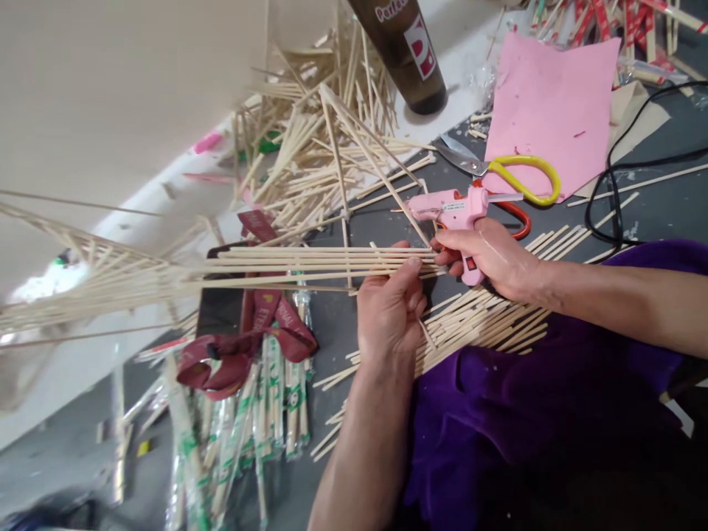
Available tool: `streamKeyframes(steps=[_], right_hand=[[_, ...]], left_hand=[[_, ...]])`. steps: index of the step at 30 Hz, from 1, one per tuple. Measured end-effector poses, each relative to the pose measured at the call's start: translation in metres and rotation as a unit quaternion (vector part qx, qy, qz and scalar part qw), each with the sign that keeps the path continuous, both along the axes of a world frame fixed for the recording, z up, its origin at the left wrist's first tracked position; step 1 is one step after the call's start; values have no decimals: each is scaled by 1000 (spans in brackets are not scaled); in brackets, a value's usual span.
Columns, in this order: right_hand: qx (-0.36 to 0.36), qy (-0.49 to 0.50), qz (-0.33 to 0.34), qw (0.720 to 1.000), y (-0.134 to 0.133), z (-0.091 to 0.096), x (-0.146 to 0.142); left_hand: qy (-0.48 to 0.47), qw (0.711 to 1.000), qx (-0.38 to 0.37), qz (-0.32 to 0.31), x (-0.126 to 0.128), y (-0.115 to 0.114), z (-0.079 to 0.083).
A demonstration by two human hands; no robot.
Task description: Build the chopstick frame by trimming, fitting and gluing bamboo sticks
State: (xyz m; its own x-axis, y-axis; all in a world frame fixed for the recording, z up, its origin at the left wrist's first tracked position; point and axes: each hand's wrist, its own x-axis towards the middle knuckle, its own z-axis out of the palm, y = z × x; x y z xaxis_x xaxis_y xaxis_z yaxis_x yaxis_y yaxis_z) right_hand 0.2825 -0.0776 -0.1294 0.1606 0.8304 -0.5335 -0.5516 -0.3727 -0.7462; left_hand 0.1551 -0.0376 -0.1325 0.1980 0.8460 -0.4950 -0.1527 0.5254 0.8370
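My left hand [391,306] is closed on the right end of a structure of thin wooden sticks [287,259], thumb on top. The structure reaches left across the view, with a triangular frame of sticks rising from it. In my right hand [492,254] is a pink glue gun [450,206], its nozzle pointing left beside a slanting stick. The right fingertips are close to the structure's end; whether they touch it I cannot tell. Loose wooden sticks [487,321] lie in rows below both hands.
Scissors [523,173] with yellow and red handles lie behind the glue gun, partly on a pink sheet [553,110]. A dark bottle [406,55] stands at the back near a stick pile [310,162]. Wrapped chopsticks [276,398], a maroon strap [215,361] and a black cable [611,177] lie around.
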Motion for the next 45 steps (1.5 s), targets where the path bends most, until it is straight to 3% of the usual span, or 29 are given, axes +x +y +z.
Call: streamKeyframes(steps=[24, 45], right_hand=[[18, 3, 22, 1000, -2, -2, -2], [13, -13, 24, 1000, -2, 0, -2]], left_hand=[[53, 998, 6, 29, 14, 1, -1], [30, 999, 11, 29, 13, 2, -4]])
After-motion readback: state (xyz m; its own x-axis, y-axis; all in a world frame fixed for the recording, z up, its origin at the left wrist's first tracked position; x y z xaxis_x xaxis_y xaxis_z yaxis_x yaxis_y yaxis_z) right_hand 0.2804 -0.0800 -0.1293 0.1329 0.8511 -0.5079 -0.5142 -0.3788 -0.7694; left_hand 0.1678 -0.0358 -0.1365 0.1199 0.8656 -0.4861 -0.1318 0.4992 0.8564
